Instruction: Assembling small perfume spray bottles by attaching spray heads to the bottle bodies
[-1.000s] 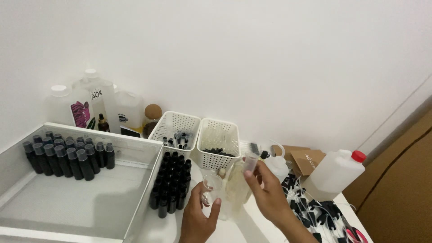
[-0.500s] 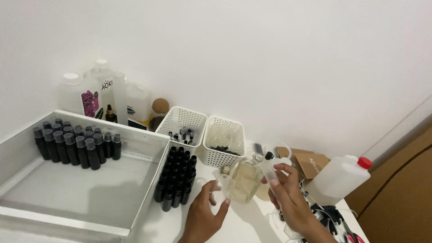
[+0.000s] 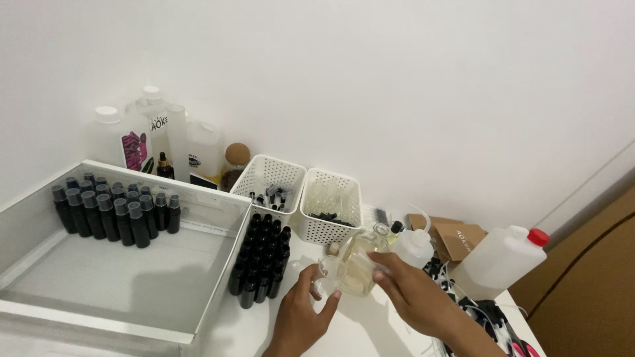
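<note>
My left hand (image 3: 301, 316) holds a small clear glass vessel (image 3: 328, 276) low over the white table. My right hand (image 3: 413, 294) grips a larger clear glass beaker (image 3: 361, 262) with pale yellowish liquid, tilted toward the small vessel so the two touch at the rim. A block of several small black bottles (image 3: 261, 258) stands just left of my left hand.
A large white tray (image 3: 198, 324) on the left holds more black capped bottles (image 3: 112, 211) at its back. Two white perforated baskets (image 3: 331, 205) stand behind. White jugs (image 3: 159, 135) line the wall; a red-capped jug (image 3: 499, 261) and a squeeze bottle (image 3: 413, 244) stand right.
The view has risen and shifted. Both hands have moved together in front of the baskets, and the beaker in my right hand now tilts against the small vessel in my left.
</note>
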